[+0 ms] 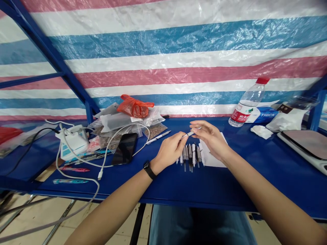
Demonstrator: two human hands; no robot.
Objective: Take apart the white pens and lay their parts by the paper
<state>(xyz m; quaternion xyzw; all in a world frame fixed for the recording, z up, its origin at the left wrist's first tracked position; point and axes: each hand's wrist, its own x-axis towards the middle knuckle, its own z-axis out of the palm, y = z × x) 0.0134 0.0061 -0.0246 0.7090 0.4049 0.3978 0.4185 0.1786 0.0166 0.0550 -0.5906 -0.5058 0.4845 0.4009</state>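
Observation:
Above the desk, my left hand (171, 147), with a black band on the wrist, pinches a slim light-coloured pen-like piece (189, 134). The fingertips of my right hand (208, 137) close around its other end. A small shiny spot shows by my right fingers; I cannot tell what it is. Just below both hands lies a row of several slim pen-like pieces (190, 153), grey and white, some with dark or clear ends. A white sheet of paper (217, 157) lies partly under my right hand.
Left on the blue desk (163, 187) are a black phone (125, 148), white cables, a white power strip (74, 141), pens (75, 169), plastic bags and a red bag (135, 106). Right are a water bottle (246, 105), crumpled tissue (262, 131) and a scale (306, 144).

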